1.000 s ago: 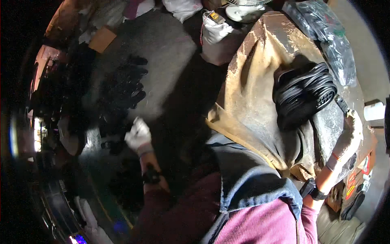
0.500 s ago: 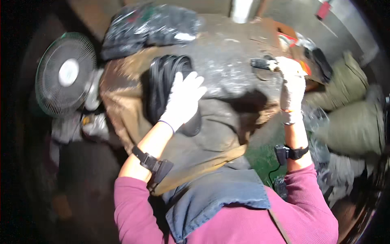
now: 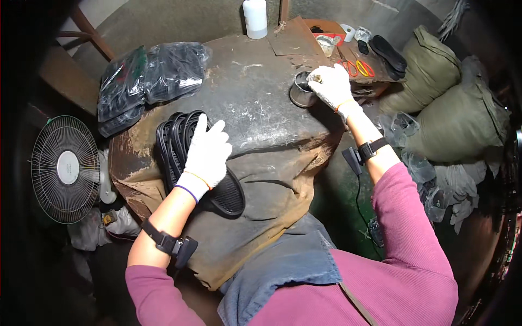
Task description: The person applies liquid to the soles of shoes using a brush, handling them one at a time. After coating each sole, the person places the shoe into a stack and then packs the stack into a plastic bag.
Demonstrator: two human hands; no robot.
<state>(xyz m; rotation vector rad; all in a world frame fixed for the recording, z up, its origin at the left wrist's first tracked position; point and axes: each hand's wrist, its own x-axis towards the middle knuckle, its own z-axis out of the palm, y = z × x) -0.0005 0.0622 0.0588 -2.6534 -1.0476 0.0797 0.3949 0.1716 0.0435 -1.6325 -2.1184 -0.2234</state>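
My gloved left hand [image 3: 206, 152] lies with fingers stretched and spread on a set of black shoe soles [image 3: 173, 144]. The soles stand nested on edge, and one sole [image 3: 227, 195] lies at their right with its ribbed face up. My gloved right hand [image 3: 333, 87] is closed over a small metal cup [image 3: 302, 96] with a dark inside. Its fingers pinch the stained end of what looks like a short brush [image 3: 317, 80]; the rest is hidden by the hand and the cup.
Plastic-wrapped black packs [image 3: 174, 70] lie at the table's back left, by a fan [image 3: 68, 167]. A white bottle [image 3: 255, 19] stands at the back. Orange-handled scissors [image 3: 356, 68] and more soles [image 3: 387, 54] lie at right, near green sacks [image 3: 457, 122].
My right hand has brought the brush from above the table's right side to the cup. My left hand stays on the soles. The whole view has shifted and is sharper.
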